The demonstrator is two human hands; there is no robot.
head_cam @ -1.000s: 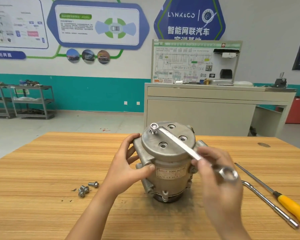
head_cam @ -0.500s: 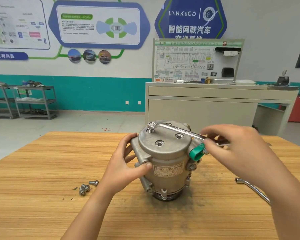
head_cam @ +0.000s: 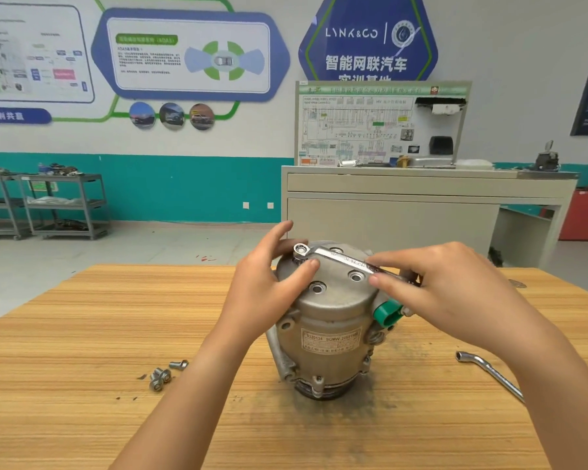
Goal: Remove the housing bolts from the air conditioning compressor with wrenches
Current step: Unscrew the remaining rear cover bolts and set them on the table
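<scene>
On desk [head_cam: 82,334], compressor [head_cam: 330,320] upright; wrench [head_cam: 340,259] laid across its top, shaft pinched by right hand [head_cam: 435,293] fingers; left hand [head_cam: 269,286] rested on top beside ring end, fingers relaxed; bolts [head_cam: 162,376] at left

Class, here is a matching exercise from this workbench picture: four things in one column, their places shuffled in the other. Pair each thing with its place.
Things:
1. flat wrench
2. loose bolts
3. bent wrench
4. green cap

Places:
A. on the table, right of the compressor
B. on the compressor's side
C. across the compressor's top
D. on the table, left of the compressor

Pairs: 1-C, 2-D, 3-A, 4-B
</scene>
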